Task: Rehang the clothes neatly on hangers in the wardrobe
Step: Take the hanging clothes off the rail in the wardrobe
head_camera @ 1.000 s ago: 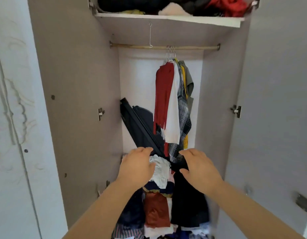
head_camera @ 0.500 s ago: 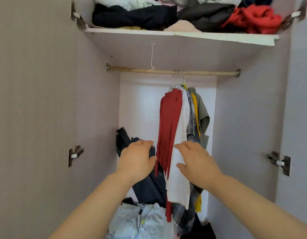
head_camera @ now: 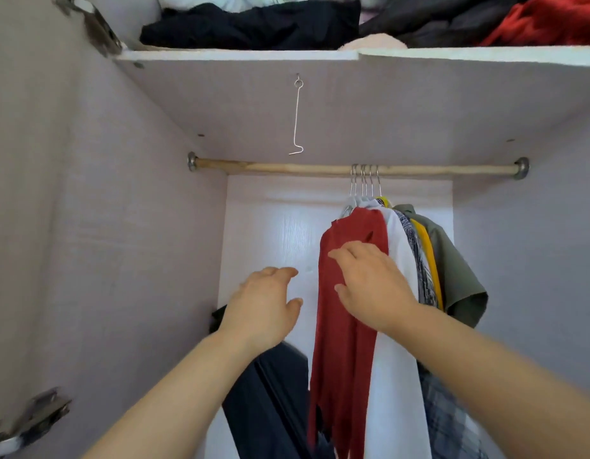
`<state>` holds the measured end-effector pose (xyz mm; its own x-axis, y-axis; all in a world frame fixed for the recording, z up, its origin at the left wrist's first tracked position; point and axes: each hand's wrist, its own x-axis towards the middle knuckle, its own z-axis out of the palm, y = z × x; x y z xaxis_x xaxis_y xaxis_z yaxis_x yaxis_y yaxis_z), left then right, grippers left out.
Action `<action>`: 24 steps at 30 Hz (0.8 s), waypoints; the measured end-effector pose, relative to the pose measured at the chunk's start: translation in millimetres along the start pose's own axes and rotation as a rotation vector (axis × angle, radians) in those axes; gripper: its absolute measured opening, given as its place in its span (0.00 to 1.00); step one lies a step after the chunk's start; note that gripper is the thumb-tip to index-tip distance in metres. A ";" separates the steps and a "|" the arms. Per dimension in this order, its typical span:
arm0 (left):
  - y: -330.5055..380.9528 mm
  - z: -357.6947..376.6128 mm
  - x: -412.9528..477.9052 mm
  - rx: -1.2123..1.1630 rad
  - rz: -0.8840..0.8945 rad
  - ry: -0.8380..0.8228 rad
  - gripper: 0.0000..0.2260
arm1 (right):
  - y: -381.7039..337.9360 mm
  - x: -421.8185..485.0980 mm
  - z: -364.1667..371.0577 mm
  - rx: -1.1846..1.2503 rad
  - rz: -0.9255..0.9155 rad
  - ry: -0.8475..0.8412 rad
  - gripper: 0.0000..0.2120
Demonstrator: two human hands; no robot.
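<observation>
Several garments hang on metal hangers bunched on the wooden rail: a red garment in front, then a white one, a patterned one, a yellow one and an olive shirt. My right hand is raised in front of the red garment's upper part, fingers spread and relaxed, holding nothing. My left hand hovers open in the free space left of the red garment, in front of the white back wall.
A dark bag leans low against the back wall. The shelf above carries a heap of black, red and pale clothes. A wire hook dangles under it. Door hinges stick out on the left wall.
Both hands have risen from the clothes pile at the wardrobe bottom up to the hanging garments. The view has tilted upward; the pile has left the frame.
</observation>
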<state>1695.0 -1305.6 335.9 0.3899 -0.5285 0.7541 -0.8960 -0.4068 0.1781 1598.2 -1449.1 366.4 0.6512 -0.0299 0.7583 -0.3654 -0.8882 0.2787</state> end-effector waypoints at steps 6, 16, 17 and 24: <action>-28.7 26.7 77.6 -0.008 0.031 0.028 0.22 | 33.7 86.6 27.3 -0.025 0.078 0.075 0.22; -39.9 70.5 146.1 0.004 0.121 0.095 0.23 | 122.0 139.2 73.9 -0.020 0.203 0.277 0.21; -42.4 71.6 148.6 0.015 0.115 0.102 0.23 | 129.0 142.7 80.0 -0.045 0.219 0.298 0.21; -50.5 71.5 173.9 0.123 0.073 0.162 0.23 | 170.7 163.0 110.1 0.060 0.295 0.450 0.18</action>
<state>1823.3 -1430.2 412.8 0.2769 -0.4372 0.8557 -0.8839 -0.4651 0.0484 1715.3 -1656.1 472.7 0.1724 -0.0942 0.9805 -0.4427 -0.8966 -0.0083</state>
